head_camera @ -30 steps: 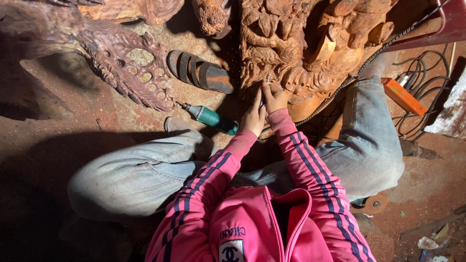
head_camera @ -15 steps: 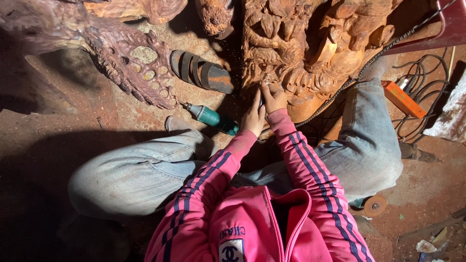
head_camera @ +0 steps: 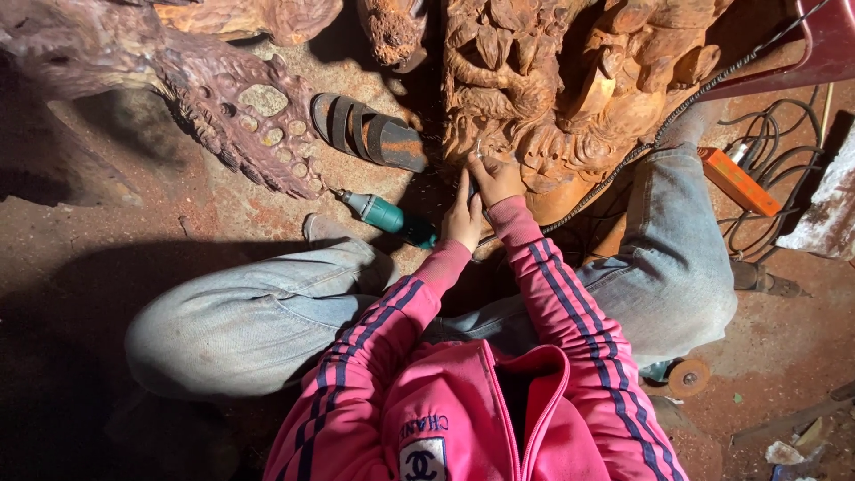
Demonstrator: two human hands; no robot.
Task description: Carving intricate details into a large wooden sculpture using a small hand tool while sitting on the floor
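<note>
Sitting on the floor in a pink jacket and jeans, I face a large carved wooden sculpture. My right hand grips a thin handpiece whose tip touches the carving's lower edge. A braided cable runs from it up to the right. My left hand presses against the right hand and the tool from the left, and its grip is hidden. A green power tool lies on the floor just left of my left hand.
A dark sandal lies by the carving, with another carved wood piece to the left. An orange box and black cables sit at the right. A small disc lies by my right leg.
Both hands stay at the same spot on the carving's lower edge; only the view shifts slightly.
</note>
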